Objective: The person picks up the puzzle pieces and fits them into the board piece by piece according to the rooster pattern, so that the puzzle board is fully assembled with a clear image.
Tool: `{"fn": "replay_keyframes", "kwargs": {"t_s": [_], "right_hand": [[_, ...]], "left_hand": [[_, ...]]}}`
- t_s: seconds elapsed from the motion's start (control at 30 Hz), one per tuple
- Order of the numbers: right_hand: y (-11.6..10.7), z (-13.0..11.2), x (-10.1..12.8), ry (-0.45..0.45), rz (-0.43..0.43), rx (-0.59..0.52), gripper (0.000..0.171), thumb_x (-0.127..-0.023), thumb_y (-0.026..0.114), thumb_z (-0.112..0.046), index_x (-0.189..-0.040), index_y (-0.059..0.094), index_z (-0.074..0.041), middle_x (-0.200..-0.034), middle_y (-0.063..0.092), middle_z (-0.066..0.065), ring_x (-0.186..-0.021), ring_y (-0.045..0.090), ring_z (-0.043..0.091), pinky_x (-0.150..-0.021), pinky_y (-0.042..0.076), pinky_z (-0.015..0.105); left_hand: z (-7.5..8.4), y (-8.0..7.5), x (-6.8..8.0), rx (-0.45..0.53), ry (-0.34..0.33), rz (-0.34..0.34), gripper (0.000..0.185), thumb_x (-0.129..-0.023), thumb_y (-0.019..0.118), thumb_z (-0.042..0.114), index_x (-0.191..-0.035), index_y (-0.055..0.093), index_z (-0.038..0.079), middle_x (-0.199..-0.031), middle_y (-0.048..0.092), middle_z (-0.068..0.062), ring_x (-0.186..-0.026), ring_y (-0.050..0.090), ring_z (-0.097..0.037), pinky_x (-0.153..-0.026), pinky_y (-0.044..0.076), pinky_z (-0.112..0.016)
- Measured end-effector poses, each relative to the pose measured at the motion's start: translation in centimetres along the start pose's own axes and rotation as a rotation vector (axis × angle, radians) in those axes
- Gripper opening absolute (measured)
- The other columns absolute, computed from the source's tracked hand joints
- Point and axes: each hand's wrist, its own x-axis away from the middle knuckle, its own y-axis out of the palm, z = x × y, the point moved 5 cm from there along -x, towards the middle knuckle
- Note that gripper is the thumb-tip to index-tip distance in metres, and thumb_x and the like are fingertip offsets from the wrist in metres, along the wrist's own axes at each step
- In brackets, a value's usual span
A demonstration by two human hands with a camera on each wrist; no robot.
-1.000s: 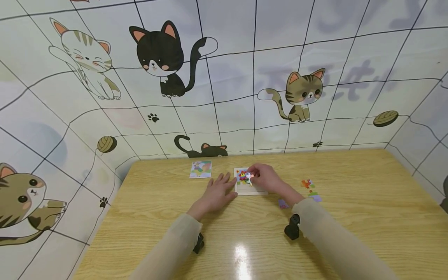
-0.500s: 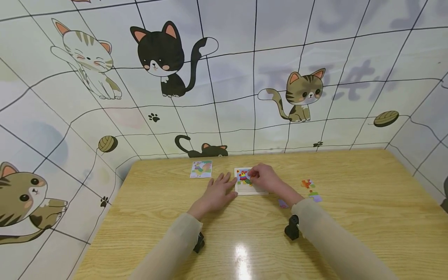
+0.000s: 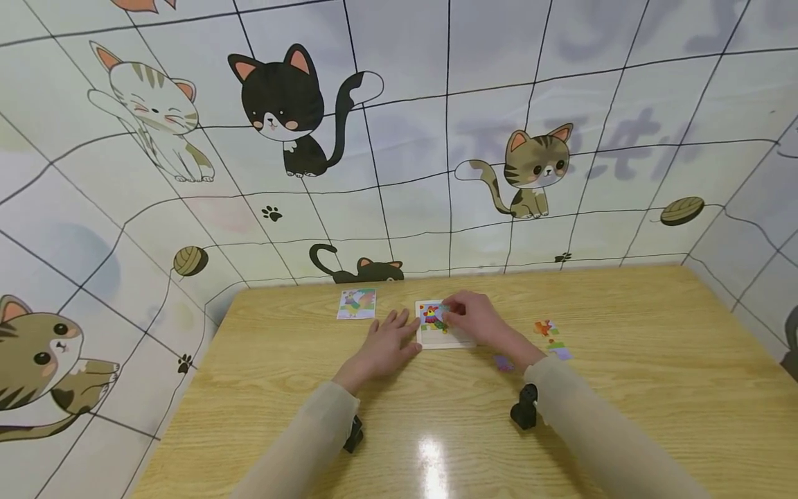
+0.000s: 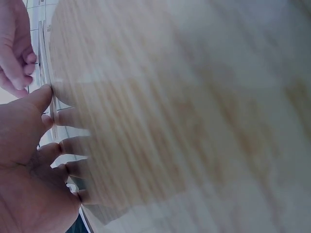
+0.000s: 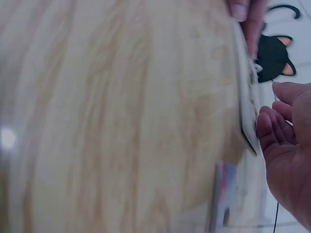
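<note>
A white-framed jigsaw board (image 3: 441, 343) lies near the back of the table, its upper part filled with a colourful bird picture. My left hand (image 3: 389, 343) lies flat beside it, fingers spread, thumb and fingertips at the board's left edge. In the left wrist view the left thumb (image 4: 41, 99) reaches that edge. Over the upper right of the picture, my right hand (image 3: 476, 320) pinches a puzzle piece down at the board; the fingers mostly hide the piece. The right wrist view shows its fingers (image 5: 274, 128) curled close over the board's edge (image 5: 248, 111).
Loose puzzle pieces lie to the right: an orange one (image 3: 544, 328), a green and purple one (image 3: 559, 349), and a purple one (image 3: 503, 363) near the right wrist. A square picture card (image 3: 357, 303) lies at the back left. A cat-patterned wall (image 3: 418, 208) rises behind the table.
The piece at my right fingertips, tilted and shining a second ago, now lies flatter against the picture. The left hand stays put. The head view has shifted slightly.
</note>
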Motion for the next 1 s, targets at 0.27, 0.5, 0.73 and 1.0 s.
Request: {"fn": "replay_keyframes", "kwargs": {"t_s": [0.27,0.5,0.73,1.0], "right_hand": [[-5.6,2.0,2.0,0.024,0.095,-0.001,0.029,-0.099,0.070,-0.016,-0.123,0.070,0.001,-0.100,0.067,0.009,-0.081,0.059,0.021,-0.064,0.050,0.033],[-10.7,4.7,5.1,0.079,0.091,-0.013,0.038,-0.098,0.072,-0.020,-0.127,0.067,0.003,-0.104,0.067,0.012,-0.089,0.063,0.026,-0.066,0.052,0.033],[-12.6,7.3,8.0,0.134,0.054,-0.011,0.034,-0.098,0.072,-0.017,-0.122,0.068,0.006,-0.100,0.069,0.010,-0.089,0.063,0.024,-0.068,0.053,0.030],[-13.1,10.2,9.3,0.130,-0.030,0.031,0.031,-0.096,0.074,-0.015,-0.121,0.071,0.003,-0.110,0.072,0.011,-0.098,0.063,0.021,-0.077,0.052,0.025]], "left_hand": [[0.3,-0.1,0.2,-0.014,0.010,-0.005,0.059,-0.108,0.052,0.037,-0.159,0.038,0.011,-0.167,0.022,-0.018,-0.154,0.014,-0.042,-0.119,0.009,-0.067],[0.2,-0.1,0.2,-0.017,0.011,-0.001,0.059,-0.108,0.052,0.037,-0.159,0.040,0.011,-0.166,0.023,-0.019,-0.154,0.015,-0.042,-0.119,0.010,-0.067],[0.1,-0.1,0.3,-0.018,0.012,-0.005,0.059,-0.108,0.052,0.037,-0.158,0.040,0.010,-0.167,0.023,-0.019,-0.154,0.015,-0.042,-0.119,0.010,-0.067],[0.3,-0.2,0.3,-0.009,0.021,0.002,0.058,-0.108,0.052,0.036,-0.158,0.040,0.009,-0.166,0.023,-0.020,-0.154,0.015,-0.043,-0.119,0.010,-0.068]]}}
